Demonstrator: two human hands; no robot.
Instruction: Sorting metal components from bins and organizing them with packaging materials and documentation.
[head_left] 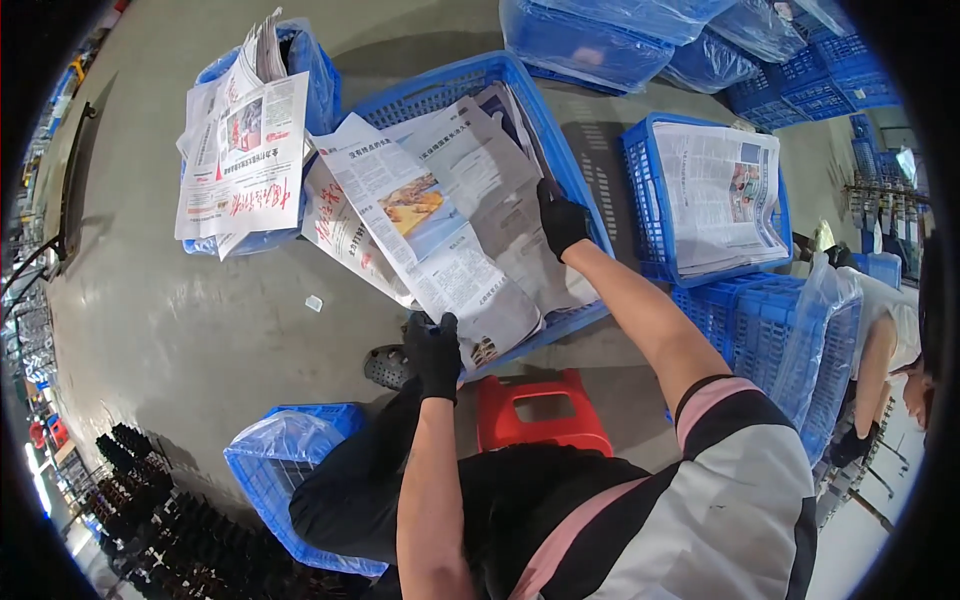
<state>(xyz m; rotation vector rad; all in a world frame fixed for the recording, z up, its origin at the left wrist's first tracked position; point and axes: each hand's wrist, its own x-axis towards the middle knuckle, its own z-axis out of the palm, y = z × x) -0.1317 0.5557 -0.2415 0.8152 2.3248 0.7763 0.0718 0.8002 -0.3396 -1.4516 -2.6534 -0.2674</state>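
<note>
My left hand (434, 356), in a black glove, is closed on the near lower edge of a newspaper sheet (452, 250) with a colour picture on it. This sheet lies slantwise over other newspaper (490, 165) lining a large blue plastic crate (440, 82). My right hand (564, 222), also black-gloved, lies along the crate's right inner side with its fingers stretched out, touching the lining paper. Another newspaper sheet (350, 225) with red print hangs over the left rim, partly under the top sheet. What lies beneath the paper is hidden.
More newspapers (245, 150) cover a bagged blue crate at the left. A paper-topped blue crate (632, 205) stands right, above plastic-wrapped crates (745, 320). A red stool (545, 440) and small blue crate (260, 470) are near my legs. At the far right is another person's arm (872, 375).
</note>
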